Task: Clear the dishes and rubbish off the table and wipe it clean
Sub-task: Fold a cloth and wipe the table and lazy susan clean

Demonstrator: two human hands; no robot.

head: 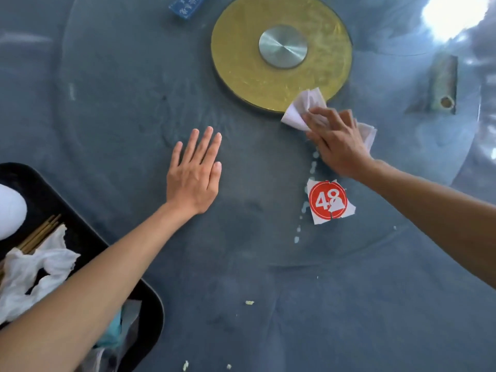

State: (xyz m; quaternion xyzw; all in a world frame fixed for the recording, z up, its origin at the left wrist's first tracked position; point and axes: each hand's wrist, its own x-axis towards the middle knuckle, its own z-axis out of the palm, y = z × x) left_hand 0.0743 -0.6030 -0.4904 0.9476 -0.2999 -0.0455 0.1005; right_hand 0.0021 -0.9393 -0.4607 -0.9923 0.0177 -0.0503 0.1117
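A: Tabletop [112, 108], head view: grey-blue, glass turntable on it, gold disc [241, 55] with a steel hub [283, 47] at centre.

B: Hands?

A: Left hand [193, 174] flat on the glass, fingers straight and together, holding nothing. Right hand [336, 142] presses a white paper napkin [300, 111] down at the disc's near edge, fingers curled over it.

B: Rubbish?

A: Torn label marked 48 [329, 202], just below the right hand; white droplets [312, 167] beside it; crumbs [249, 302] nearer. Black tray [150, 312] at left holds crumpled tissue [35, 272] and chopsticks [40, 233].
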